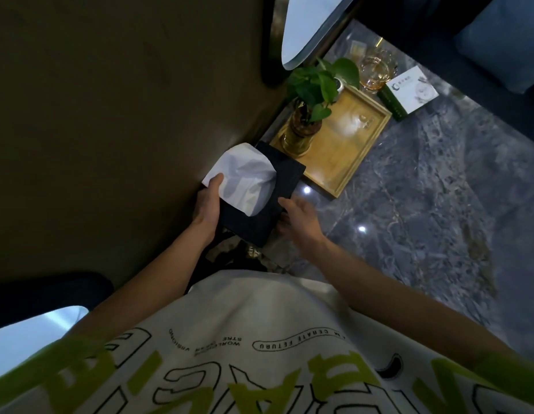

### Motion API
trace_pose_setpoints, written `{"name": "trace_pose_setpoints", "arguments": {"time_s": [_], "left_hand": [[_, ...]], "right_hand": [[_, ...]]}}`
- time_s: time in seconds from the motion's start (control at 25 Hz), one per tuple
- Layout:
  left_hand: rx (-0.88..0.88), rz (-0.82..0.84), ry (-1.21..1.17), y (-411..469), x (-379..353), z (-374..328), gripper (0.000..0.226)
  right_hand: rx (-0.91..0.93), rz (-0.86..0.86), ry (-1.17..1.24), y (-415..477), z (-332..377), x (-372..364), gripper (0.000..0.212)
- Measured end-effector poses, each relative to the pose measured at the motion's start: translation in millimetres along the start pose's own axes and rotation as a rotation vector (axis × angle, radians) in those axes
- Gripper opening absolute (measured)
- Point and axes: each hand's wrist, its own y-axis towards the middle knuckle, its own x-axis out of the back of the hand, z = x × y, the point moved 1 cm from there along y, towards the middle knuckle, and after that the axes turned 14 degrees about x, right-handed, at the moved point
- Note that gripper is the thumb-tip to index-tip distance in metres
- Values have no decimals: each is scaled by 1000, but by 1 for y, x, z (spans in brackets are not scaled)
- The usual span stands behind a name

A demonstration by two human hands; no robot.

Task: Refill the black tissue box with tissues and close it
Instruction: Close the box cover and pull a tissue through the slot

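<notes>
One wide-angle head camera — facing steeply down and forward, close over the marble tabletop (424, 204)

Tissue box (285, 174) is plain black, tissue (245, 174) white, tray (349, 162) honey-yellow wood, leaves (316, 82) bright green, vase (298, 135) amber glass, tabletop (424, 204) grey marble with pale veins, carton (409, 97) white and green, shirt (259, 309) off-white with lime-green and black-outlined lettering.

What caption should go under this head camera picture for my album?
Left hand holds the black box, thumb on the tissue puffing out; right hand touches its edge.
</notes>
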Motion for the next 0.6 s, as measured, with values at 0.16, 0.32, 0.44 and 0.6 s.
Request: {"name": "trace_pose_setpoints", "arguments": {"time_s": [0.16,0.32,0.44,0.6], "left_hand": [[-17,-42,59,1,-1,-4,68],[-70,-67,105,0,-1,-7,45],[-98,-78,138,1,-2,-3,43],[-131,-125,244,-2,-3,3,33]], "right_hand": [[-15,-3,-22,2,1,-3,7],[-38,13,-56,6,6,-3,12],[-57,39,-71,7,8,0,8],[-67,100,-80,5,5,8,10]]}}
